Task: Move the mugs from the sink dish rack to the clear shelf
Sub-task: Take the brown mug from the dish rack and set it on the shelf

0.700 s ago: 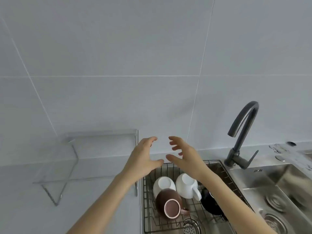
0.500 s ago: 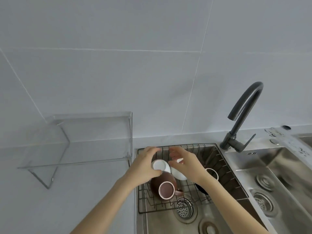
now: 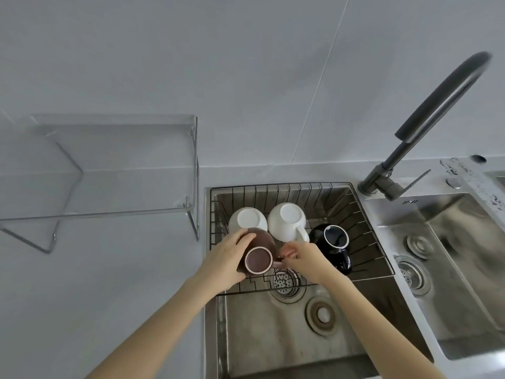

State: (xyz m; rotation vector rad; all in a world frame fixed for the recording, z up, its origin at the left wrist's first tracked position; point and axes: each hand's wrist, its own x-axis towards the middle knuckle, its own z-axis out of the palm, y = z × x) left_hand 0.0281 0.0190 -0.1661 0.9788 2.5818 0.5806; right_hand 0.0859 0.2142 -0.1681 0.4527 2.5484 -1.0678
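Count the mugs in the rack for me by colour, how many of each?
White mugs: 2
Brown mug: 1
Black mug: 1
Total: 4 mugs

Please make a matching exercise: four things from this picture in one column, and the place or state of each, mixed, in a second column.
1. brown mug
2. black mug
3. clear shelf
4. tap

a. nothing on it
b. between the two sinks
c. held by the left hand
d. rightmost in the dish rack

Pairs: 1-c, 2-d, 3-a, 4-b
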